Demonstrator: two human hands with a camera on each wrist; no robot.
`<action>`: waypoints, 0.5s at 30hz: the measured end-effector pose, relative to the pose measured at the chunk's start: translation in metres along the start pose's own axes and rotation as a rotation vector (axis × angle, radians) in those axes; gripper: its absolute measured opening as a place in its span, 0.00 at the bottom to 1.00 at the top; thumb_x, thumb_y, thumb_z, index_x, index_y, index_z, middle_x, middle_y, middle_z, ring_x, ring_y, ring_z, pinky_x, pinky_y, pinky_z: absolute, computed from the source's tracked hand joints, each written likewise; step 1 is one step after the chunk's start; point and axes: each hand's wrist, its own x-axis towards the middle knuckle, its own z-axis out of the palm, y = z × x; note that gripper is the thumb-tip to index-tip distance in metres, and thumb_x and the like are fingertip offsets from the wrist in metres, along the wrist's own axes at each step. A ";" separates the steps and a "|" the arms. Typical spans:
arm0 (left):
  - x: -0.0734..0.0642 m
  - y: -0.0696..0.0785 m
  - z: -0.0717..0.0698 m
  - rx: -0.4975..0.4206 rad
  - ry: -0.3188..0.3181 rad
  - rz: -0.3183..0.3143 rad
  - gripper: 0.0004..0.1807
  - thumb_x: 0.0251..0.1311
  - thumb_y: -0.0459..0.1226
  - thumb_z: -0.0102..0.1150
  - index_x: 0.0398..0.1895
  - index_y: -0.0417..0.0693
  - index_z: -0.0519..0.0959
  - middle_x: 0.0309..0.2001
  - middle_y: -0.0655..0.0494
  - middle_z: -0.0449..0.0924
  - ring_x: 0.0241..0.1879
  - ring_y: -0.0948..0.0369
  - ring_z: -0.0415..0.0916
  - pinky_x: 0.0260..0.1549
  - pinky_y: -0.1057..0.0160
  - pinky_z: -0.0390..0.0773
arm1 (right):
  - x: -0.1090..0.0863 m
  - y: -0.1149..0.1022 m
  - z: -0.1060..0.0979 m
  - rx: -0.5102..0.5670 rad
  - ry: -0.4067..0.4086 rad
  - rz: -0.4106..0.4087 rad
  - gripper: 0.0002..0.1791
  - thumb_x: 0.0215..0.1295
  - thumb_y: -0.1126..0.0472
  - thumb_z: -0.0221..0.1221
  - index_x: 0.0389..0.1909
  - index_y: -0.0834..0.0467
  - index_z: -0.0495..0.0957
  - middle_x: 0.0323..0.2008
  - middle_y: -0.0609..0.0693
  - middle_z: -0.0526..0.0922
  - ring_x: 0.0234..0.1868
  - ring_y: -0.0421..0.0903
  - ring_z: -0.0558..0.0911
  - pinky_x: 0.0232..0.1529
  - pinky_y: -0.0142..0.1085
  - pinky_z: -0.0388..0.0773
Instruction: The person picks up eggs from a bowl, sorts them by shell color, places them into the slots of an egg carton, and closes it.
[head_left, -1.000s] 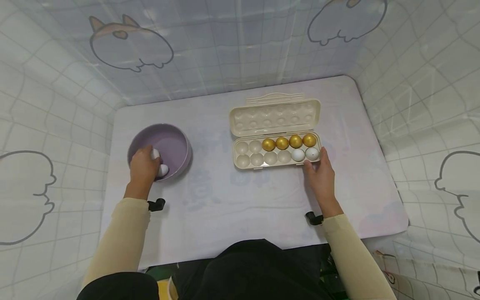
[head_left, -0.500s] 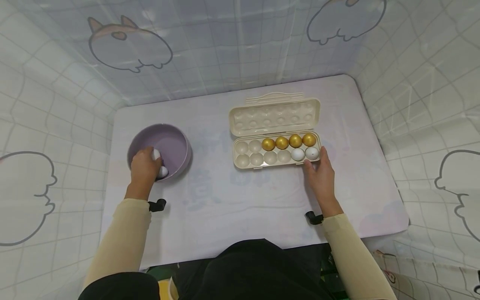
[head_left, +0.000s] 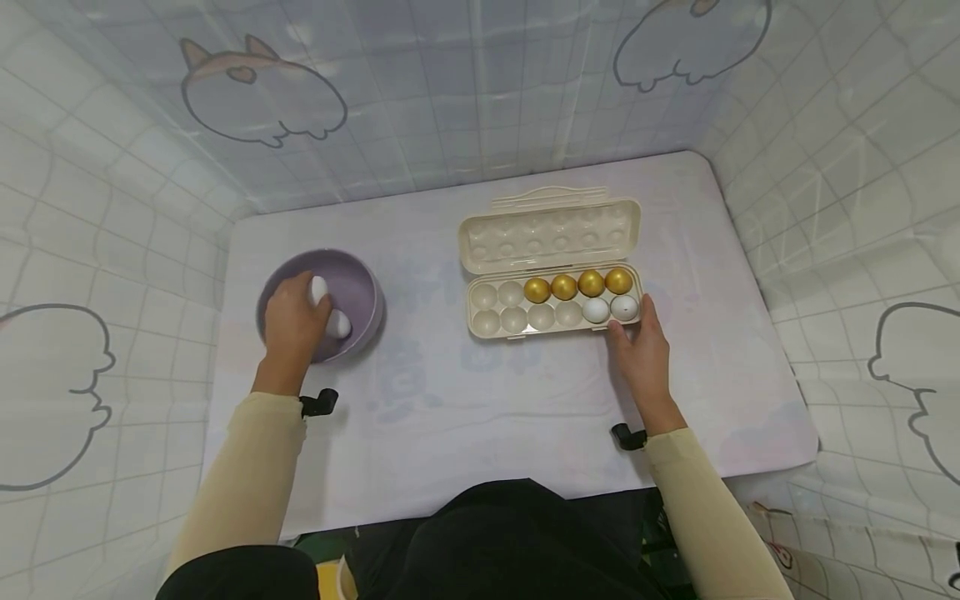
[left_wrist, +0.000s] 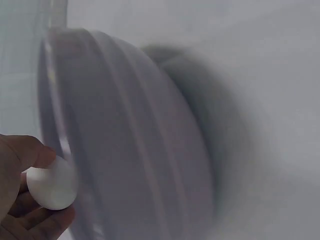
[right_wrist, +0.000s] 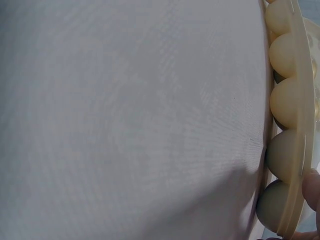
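Observation:
My left hand [head_left: 292,321] is over the near-left part of a purple bowl [head_left: 367,279], holding a white egg [left_wrist: 52,185] between the thumb [left_wrist: 45,156] and the fingers beneath it. In the head view two white eggs show beside this hand, an upper egg [head_left: 318,289] at the fingers and a lower egg [head_left: 338,324] just past the thumb. On the right, a cream egg carton [head_left: 517,271] lies with its lid raised back. Gold eggs [head_left: 564,287] sit in its far row, and two white eggs [head_left: 596,311] in the near row. My right hand [head_left: 641,354] grips the carton's near-right corner.
A pale cloth covers the table [head_left: 427,383]; its rounded far-right corner is near the curtain. Patterned curtains [head_left: 420,83] stand close behind and at both sides. Black devices are strapped to both wrists.
My left hand has risen a little and shifted slightly away from me, and both white eggs beside it show more fully now. The right hand and the carton stay in place.

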 end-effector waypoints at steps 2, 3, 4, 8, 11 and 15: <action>0.001 0.007 -0.003 -0.015 0.006 0.007 0.31 0.72 0.39 0.57 0.75 0.36 0.69 0.69 0.29 0.73 0.68 0.30 0.71 0.69 0.32 0.70 | 0.000 0.000 0.000 0.002 0.001 0.001 0.46 0.78 0.53 0.61 0.85 0.62 0.47 0.83 0.64 0.57 0.84 0.60 0.58 0.82 0.56 0.58; 0.001 0.011 -0.004 -0.018 0.011 0.012 0.31 0.72 0.39 0.57 0.75 0.36 0.69 0.70 0.29 0.73 0.68 0.30 0.71 0.69 0.31 0.70 | 0.000 0.001 0.000 0.002 0.002 0.000 0.46 0.78 0.53 0.61 0.85 0.62 0.48 0.83 0.64 0.57 0.84 0.60 0.59 0.82 0.56 0.58; 0.001 0.014 -0.005 -0.022 0.016 0.018 0.31 0.72 0.39 0.57 0.75 0.36 0.70 0.70 0.29 0.73 0.69 0.30 0.71 0.69 0.31 0.70 | 0.000 0.001 0.001 0.001 0.003 0.000 0.46 0.77 0.54 0.62 0.85 0.62 0.48 0.83 0.64 0.57 0.84 0.60 0.59 0.83 0.55 0.58; 0.001 0.027 -0.009 -0.035 0.034 0.050 0.30 0.70 0.38 0.57 0.74 0.36 0.71 0.69 0.30 0.74 0.69 0.32 0.71 0.69 0.31 0.70 | 0.000 0.001 0.001 0.000 0.000 -0.002 0.46 0.78 0.53 0.62 0.85 0.62 0.48 0.83 0.64 0.57 0.84 0.60 0.58 0.83 0.55 0.58; 0.002 0.037 -0.011 -0.054 0.045 0.077 0.30 0.70 0.38 0.57 0.73 0.37 0.72 0.69 0.30 0.75 0.69 0.32 0.71 0.69 0.31 0.70 | 0.000 0.002 0.001 0.001 0.000 -0.008 0.46 0.78 0.53 0.61 0.85 0.62 0.47 0.83 0.64 0.56 0.84 0.60 0.58 0.82 0.56 0.59; 0.001 0.051 -0.013 -0.071 0.037 0.105 0.29 0.70 0.38 0.56 0.73 0.36 0.73 0.69 0.30 0.75 0.69 0.32 0.72 0.67 0.31 0.71 | 0.000 0.003 0.001 -0.001 0.005 -0.015 0.46 0.78 0.53 0.62 0.85 0.63 0.47 0.83 0.65 0.57 0.84 0.61 0.59 0.82 0.57 0.59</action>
